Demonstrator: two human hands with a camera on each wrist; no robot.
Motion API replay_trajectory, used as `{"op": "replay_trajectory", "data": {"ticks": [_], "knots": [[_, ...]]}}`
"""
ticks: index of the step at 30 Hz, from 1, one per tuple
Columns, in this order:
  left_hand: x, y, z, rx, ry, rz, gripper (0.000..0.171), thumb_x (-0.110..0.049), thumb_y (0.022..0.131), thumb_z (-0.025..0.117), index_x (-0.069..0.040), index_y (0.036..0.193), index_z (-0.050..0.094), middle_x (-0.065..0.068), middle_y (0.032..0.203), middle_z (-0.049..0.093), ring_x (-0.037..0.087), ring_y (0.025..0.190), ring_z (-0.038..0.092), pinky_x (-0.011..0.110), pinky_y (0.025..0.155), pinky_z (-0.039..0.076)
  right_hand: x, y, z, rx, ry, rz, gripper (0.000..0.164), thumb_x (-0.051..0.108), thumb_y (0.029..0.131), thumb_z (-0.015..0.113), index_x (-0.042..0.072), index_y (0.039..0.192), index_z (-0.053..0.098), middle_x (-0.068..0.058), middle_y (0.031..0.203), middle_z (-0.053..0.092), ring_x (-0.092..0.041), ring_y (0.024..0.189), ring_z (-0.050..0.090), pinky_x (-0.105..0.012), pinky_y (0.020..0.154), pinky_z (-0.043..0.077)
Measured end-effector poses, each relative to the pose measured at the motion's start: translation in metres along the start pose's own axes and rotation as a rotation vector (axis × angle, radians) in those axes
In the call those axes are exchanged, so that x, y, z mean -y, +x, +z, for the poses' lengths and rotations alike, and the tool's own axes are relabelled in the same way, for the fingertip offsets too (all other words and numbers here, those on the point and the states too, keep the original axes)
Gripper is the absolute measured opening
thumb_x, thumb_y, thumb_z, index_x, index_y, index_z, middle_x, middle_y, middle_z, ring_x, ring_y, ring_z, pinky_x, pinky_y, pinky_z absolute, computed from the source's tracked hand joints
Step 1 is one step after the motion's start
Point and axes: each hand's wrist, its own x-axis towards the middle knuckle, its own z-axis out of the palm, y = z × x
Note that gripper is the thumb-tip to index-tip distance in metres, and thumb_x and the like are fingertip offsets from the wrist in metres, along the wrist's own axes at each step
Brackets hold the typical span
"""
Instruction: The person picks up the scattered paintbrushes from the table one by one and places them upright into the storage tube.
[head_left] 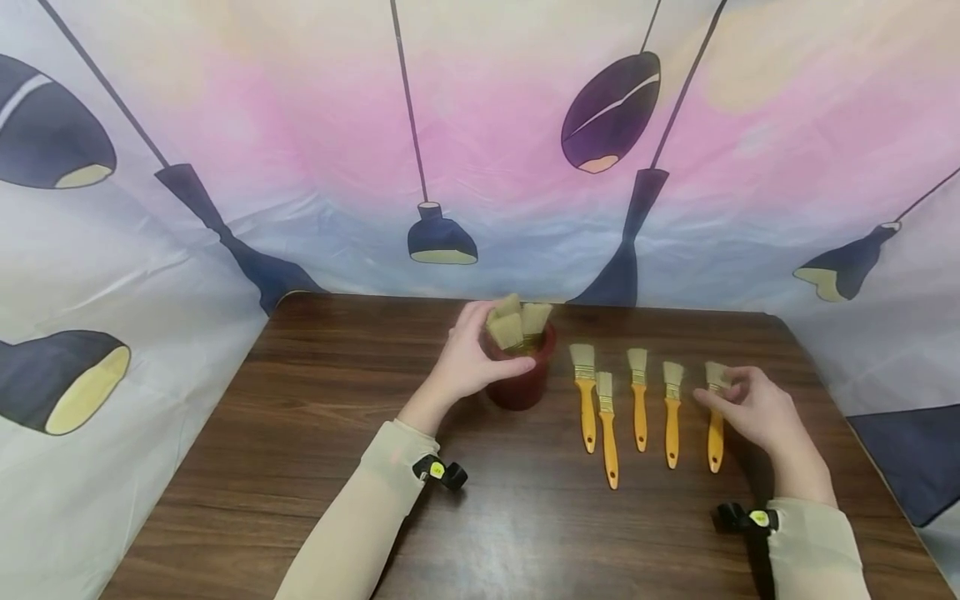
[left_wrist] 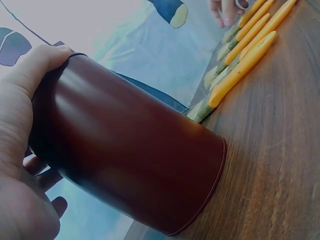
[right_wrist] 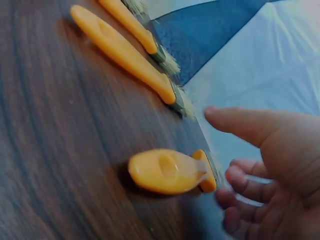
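My left hand point(head_left: 468, 354) grips a dark red cup point(left_wrist: 130, 145) standing upright on the table, thumb on the near side of its rim and fingers around the far side. Several paintbrushes point(head_left: 536, 318) stand in the cup, bristles up; their handles are hidden inside. On the right, my right hand point(head_left: 761, 408) hovers at the bristle end of the rightmost paintbrush point(right_wrist: 165, 171), which has a yellow-orange handle. In the right wrist view the thumb is spread apart from the loosely bent fingers, with nothing between them.
More paintbrushes lie in a loose row between the hands, including a wide one point(head_left: 587, 404), a lower one point(head_left: 609, 442) and another point(head_left: 672, 425), handles toward me. Beneath them is a dark wooden table point(head_left: 315, 467). A cloth printed with lamps point(head_left: 330, 125) hangs behind its back edge.
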Motion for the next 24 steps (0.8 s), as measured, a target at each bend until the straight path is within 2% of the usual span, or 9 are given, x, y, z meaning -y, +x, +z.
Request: {"op": "replay_trajectory", "data": {"ticks": [4, 8, 15, 20, 24], "knots": [[0.001, 0.001, 0.0, 0.033, -0.036, -0.001, 0.097, -0.043, 0.076, 0.097, -0.024, 0.16, 0.052, 0.002, 0.156, 0.049, 0.023, 0.141, 0.049, 0.059, 0.118, 0.043, -0.009, -0.003, -0.003, 0.071, 0.002, 0.07, 0.109, 0.062, 0.095, 0.078, -0.022, 0.15, 0.035, -0.033, 0.115, 0.063, -0.041, 0.095, 0.066, -0.051, 0.075, 0.056], [0.001, 0.001, 0.0, 0.06, -0.061, -0.012, 0.103, -0.042, 0.076, 0.098, -0.022, 0.164, 0.047, 0.003, 0.16, 0.048, 0.024, 0.144, 0.049, 0.057, 0.12, 0.042, -0.013, -0.003, -0.007, 0.107, 0.007, 0.104, 0.114, 0.061, 0.09, 0.085, -0.023, 0.149, 0.035, -0.035, 0.117, 0.063, -0.044, 0.098, 0.066, -0.055, 0.079, 0.058], [0.003, 0.001, -0.002, 0.063, -0.082, -0.013, 0.102, -0.039, 0.079, 0.097, -0.024, 0.165, 0.045, 0.002, 0.16, 0.05, 0.023, 0.143, 0.05, 0.057, 0.119, 0.043, -0.016, -0.001, -0.011, 0.115, 0.022, 0.093, 0.094, 0.058, 0.092, 0.084, -0.017, 0.14, 0.055, -0.029, 0.114, 0.071, -0.041, 0.099, 0.069, -0.055, 0.08, 0.059], [0.004, 0.001, -0.002, 0.066, -0.085, -0.003, 0.102, -0.039, 0.08, 0.096, -0.025, 0.166, 0.044, 0.001, 0.161, 0.049, 0.023, 0.143, 0.05, 0.057, 0.119, 0.043, -0.018, -0.002, -0.01, 0.082, 0.027, 0.067, 0.08, 0.057, 0.096, 0.081, -0.012, 0.133, 0.065, -0.02, 0.107, 0.077, -0.034, 0.093, 0.071, -0.043, 0.073, 0.057], [0.004, 0.0, -0.001, 0.066, -0.085, -0.006, 0.102, -0.039, 0.08, 0.096, -0.025, 0.167, 0.043, 0.002, 0.162, 0.049, 0.024, 0.143, 0.05, 0.057, 0.119, 0.044, -0.018, -0.002, -0.008, 0.056, 0.031, 0.056, 0.072, 0.054, 0.097, 0.081, -0.01, 0.127, 0.069, -0.017, 0.104, 0.08, -0.03, 0.09, 0.071, -0.036, 0.071, 0.053]]}}
